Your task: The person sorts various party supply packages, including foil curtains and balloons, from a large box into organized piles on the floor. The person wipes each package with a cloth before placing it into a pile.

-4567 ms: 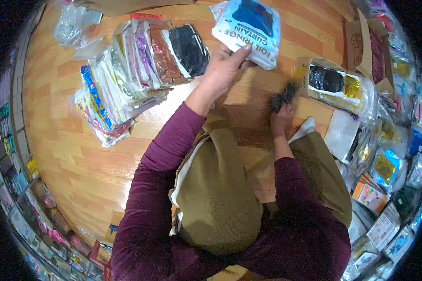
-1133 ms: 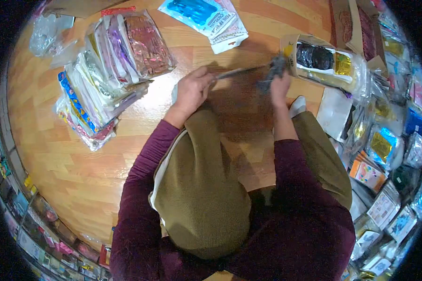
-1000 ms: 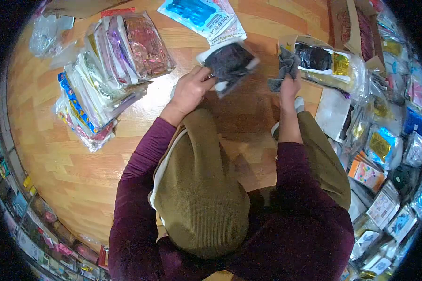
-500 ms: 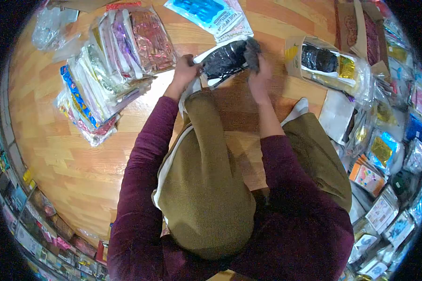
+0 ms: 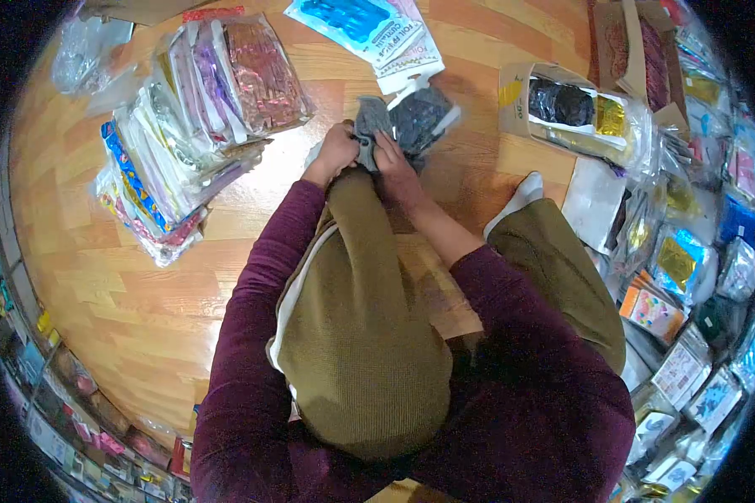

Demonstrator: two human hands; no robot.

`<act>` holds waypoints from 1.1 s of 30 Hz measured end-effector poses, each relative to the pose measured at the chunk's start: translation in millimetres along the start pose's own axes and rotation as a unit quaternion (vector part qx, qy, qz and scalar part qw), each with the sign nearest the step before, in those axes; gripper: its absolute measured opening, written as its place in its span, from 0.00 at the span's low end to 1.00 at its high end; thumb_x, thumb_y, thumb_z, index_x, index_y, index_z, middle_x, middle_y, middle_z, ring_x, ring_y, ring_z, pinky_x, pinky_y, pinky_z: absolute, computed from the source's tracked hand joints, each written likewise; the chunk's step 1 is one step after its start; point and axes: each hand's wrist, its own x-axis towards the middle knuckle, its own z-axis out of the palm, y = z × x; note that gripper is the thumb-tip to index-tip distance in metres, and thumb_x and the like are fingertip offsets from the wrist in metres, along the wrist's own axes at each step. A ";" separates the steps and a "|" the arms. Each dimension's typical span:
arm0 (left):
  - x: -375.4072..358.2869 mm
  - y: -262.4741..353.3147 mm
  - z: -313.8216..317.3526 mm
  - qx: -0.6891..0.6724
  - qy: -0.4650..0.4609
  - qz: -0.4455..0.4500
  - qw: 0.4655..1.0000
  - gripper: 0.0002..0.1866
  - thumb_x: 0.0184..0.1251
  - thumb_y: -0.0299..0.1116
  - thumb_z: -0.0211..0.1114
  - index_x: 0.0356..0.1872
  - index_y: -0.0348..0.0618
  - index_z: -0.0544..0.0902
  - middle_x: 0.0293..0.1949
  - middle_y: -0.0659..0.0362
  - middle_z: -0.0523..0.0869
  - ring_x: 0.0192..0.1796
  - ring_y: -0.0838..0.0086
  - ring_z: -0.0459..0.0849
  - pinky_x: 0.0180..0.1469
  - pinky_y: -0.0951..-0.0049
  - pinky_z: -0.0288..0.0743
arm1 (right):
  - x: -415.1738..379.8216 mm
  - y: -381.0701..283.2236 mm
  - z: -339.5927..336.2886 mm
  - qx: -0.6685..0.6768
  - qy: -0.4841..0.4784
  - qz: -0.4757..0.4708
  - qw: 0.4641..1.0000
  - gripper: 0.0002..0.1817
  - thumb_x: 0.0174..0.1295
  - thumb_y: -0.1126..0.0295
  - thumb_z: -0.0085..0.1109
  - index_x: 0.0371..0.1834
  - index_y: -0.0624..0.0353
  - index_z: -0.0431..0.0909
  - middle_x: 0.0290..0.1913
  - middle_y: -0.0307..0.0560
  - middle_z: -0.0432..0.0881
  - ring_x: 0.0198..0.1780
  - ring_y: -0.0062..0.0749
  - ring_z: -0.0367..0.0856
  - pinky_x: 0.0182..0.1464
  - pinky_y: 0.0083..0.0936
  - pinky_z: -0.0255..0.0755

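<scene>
A crumpled grey cloth (image 5: 372, 116) is bunched between my two hands, just past my bent knee. My left hand (image 5: 339, 151) is closed at its left edge, fingers curled in. From the right, my right hand (image 5: 399, 174) grips the cloth, its fingers pressed over the lower part. Right behind the cloth lies a black foil packet (image 5: 421, 116) in a clear sleeve on the floor, partly covered by the cloth. Beyond it are foil fringe curtain packets, the top one blue (image 5: 344, 25).
To the left lies a row of packaged foil curtains (image 5: 264, 75). An open carton (image 5: 514, 105) with black and gold packets stands at the right, near a second carton (image 5: 617, 50). Many packets (image 5: 679, 264) cover the right side. My foot (image 5: 524, 194) rests on the wooden floor (image 5: 134, 310).
My left hand has let go of the black packet, which now lies farther right. The right hand has brought the grey cloth leftward from the packet, and both hands now meet at it.
</scene>
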 end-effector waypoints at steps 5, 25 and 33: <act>-0.5 -1.6 5.3 0.108 -0.010 0.045 0.993 0.12 0.44 0.22 0.62 0.35 0.33 0.79 0.27 0.53 0.81 0.27 0.70 0.80 0.30 0.73 0.74 | 2.4 31.0 -16.2 -0.213 -0.106 0.000 0.971 0.25 0.56 0.74 0.37 0.60 0.67 0.59 0.66 0.52 0.54 0.66 0.44 0.53 0.64 0.42 0.51; -10.8 -1.8 3.0 0.059 0.006 0.009 0.998 0.10 0.51 0.25 0.59 0.37 0.37 0.79 0.21 0.57 0.80 0.19 0.77 0.77 0.18 0.77 0.69 | 14.7 0.3 -15.5 0.081 -0.081 -0.014 0.993 0.21 0.56 0.79 0.42 0.56 0.63 0.63 0.56 0.59 0.64 0.58 0.50 0.63 0.62 0.35 0.55; -13.5 2.0 3.6 0.001 -0.015 -0.022 1.000 0.07 0.51 0.25 0.62 0.33 0.36 0.79 0.19 0.58 0.79 0.16 0.78 0.74 0.15 0.78 0.67 | 5.3 86.3 -65.7 -0.273 -0.051 0.045 0.960 0.23 0.54 0.76 0.41 0.56 0.60 0.65 0.64 0.54 0.58 0.65 0.51 0.53 0.65 0.43 0.48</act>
